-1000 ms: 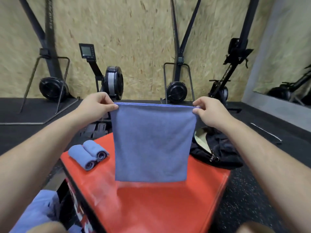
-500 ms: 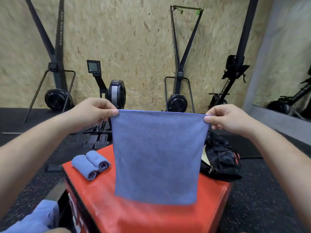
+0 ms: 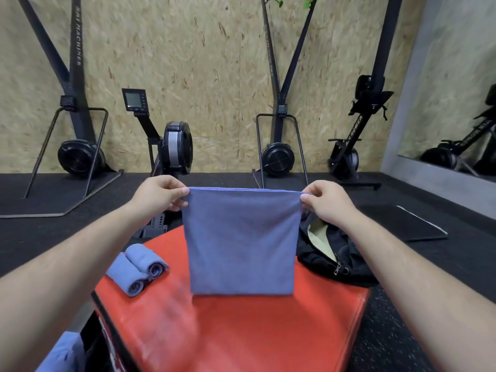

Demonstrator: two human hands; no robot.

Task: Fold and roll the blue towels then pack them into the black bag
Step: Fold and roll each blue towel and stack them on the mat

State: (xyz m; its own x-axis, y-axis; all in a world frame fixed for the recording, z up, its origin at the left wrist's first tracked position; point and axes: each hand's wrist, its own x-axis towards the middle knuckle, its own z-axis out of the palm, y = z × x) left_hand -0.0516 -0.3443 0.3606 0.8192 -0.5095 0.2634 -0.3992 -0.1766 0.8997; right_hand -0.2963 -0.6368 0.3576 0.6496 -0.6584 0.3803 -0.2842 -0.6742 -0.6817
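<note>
**Now the towel hangs square between both hands**

We hold the towel up by its top edge. Our left hand pinches the left corner and our right hand pinches the right one, fingers closed on the cloth at each end. That edge runs level from side to side, and the sheet drops straight down from it, so the towel lies directly below both hands and neither hand is nearer. Its lower edge sits at the top of the red box, but we cannot tell whether it touches. We judge the next move to be laying it flat there for folding, so what matters is the bare red surface beneath the cloth and on our side of it. Two rolled towels lie on the box's left side, well clear. The black bag sits open at the right — just under our right wrist.
</note>
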